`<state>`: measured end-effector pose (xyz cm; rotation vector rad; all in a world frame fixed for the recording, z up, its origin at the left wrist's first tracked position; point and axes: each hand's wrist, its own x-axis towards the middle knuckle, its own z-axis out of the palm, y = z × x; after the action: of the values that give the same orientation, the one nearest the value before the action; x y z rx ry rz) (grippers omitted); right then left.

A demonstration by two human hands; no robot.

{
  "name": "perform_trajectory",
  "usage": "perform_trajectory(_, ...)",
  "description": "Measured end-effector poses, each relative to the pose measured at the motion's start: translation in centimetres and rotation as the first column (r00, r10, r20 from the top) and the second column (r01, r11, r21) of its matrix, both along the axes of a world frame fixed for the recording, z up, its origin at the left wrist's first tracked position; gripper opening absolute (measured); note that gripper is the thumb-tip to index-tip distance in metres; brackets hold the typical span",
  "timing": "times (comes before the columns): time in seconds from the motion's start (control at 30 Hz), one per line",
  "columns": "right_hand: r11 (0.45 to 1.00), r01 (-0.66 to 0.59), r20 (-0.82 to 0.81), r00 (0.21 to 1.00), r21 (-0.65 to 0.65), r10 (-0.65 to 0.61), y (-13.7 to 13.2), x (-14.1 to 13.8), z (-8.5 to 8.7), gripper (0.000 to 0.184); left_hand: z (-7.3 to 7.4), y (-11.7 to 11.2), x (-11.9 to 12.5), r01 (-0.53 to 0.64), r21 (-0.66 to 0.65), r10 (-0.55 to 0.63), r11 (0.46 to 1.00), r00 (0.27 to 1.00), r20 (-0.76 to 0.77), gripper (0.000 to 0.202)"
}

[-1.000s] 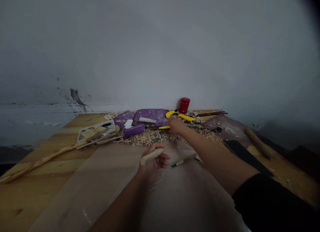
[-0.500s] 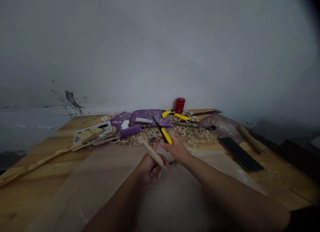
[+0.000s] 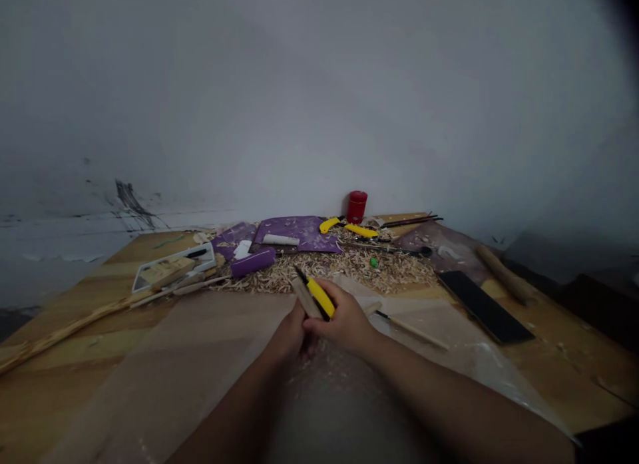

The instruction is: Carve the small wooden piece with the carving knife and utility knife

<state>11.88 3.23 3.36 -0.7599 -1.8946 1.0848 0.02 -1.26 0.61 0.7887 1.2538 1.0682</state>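
My left hand (image 3: 288, 335) grips a pale carved wooden piece (image 3: 304, 297), its upper end pointing away from me. My right hand (image 3: 342, 321) is shut around a yellow-handled craft knife (image 3: 318, 297), right against the wood. The knife's dark tip sticks out past the top of the wooden piece. My fingers hide the lower part of the wood and the rear of the knife handle. Both hands are above a sheet of brown paper (image 3: 200, 357) dusted with fine shavings.
A slim wood-handled carving tool (image 3: 412, 331) lies on the paper to the right. Beyond lie wood shavings (image 3: 369, 271), purple mats (image 3: 297, 231), a red tin (image 3: 356, 206), a white tray (image 3: 172, 269), a black sharpening plate (image 3: 484, 306) and a long stick (image 3: 64, 334).
My right hand has come back from the shavings pile with the yellow knife and moved next to my left hand. The wooden piece has tilted more upright. The view has shifted slightly.
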Motion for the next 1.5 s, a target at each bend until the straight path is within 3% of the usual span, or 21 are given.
perform_trajectory(0.1, 0.995, 0.092, -0.029, 0.995, -0.027, -0.093, 0.6, 0.4, -0.2, 0.05, 0.3, -0.2, 0.3, 0.1, 0.073, -0.1, 0.992, 0.995, -0.005, 0.068)
perform_trajectory(0.2, 0.99, 0.139, -0.031, 0.99, -0.029, -0.14, 1.2, 0.7, -0.6, 0.041, 0.7, -0.5, 0.6, 0.181, 0.213, -0.164, 0.96, 0.982, -0.094, 0.053)
perform_trajectory(0.3, 0.991, 0.134, -0.006, 0.991, 0.008, -0.134, 1.3, 0.9, -0.9, 0.045, 1.0, -0.7, 1.2, 0.205, 0.295, -0.146, 0.933, 0.967, -0.21, 0.041)
perform_trajectory(0.43, 0.994, 0.066, 0.03, 0.997, 0.09, -0.069, 1.6, 1.4, -0.4, 0.044, 1.6, -1.0, 1.8, 0.162, 0.272, -0.113, 0.948, 0.976, -0.187, 0.032)
perform_trajectory(0.6, 0.969, -0.026, 0.128, 0.992, 0.247, -0.006, 3.0, 3.1, 1.0, 0.036, 3.5, -1.8, 0.9, -0.058, 0.269, 0.009, 0.961, 0.984, 0.177, 0.014)
perform_trajectory(0.73, 0.94, -0.084, 0.241, 0.971, 0.33, 0.002, 3.3, 3.8, 1.4, 0.033, 4.4, -2.1, -0.2, -0.063, 0.259, -0.043, 0.964, 0.923, 0.383, 0.014)
perform_trajectory(0.87, 0.888, -0.166, 0.337, 0.941, 0.429, 0.014, 2.4, 3.8, 1.8, 0.039, 4.3, -2.2, -0.3, -0.019, 0.229, -0.071, 0.973, 0.924, 0.377, 0.018)
perform_trajectory(1.03, 0.766, -0.187, 0.455, 0.878, 0.615, -0.151, 1.9, 4.0, 2.4, 0.04, 4.0, -2.5, 0.2, -0.045, 0.199, -0.021, 0.979, 0.948, 0.317, 0.019)
perform_trajectory(1.3, 0.692, -0.105, 0.432, 0.844, 0.714, -0.317, 2.3, 4.1, 2.3, 0.044, 4.5, -2.4, 0.3, -0.11, 0.157, 0.06, 0.981, 0.954, 0.293, 0.019)
perform_trajectory(1.5, 0.658, -0.031, 0.384, 0.832, 0.752, -0.4, 2.6, 4.0, 1.8, 0.04, 4.5, -2.4, 0.3, -0.088, 0.135, 0.042, 0.987, 0.949, 0.311, 0.018)
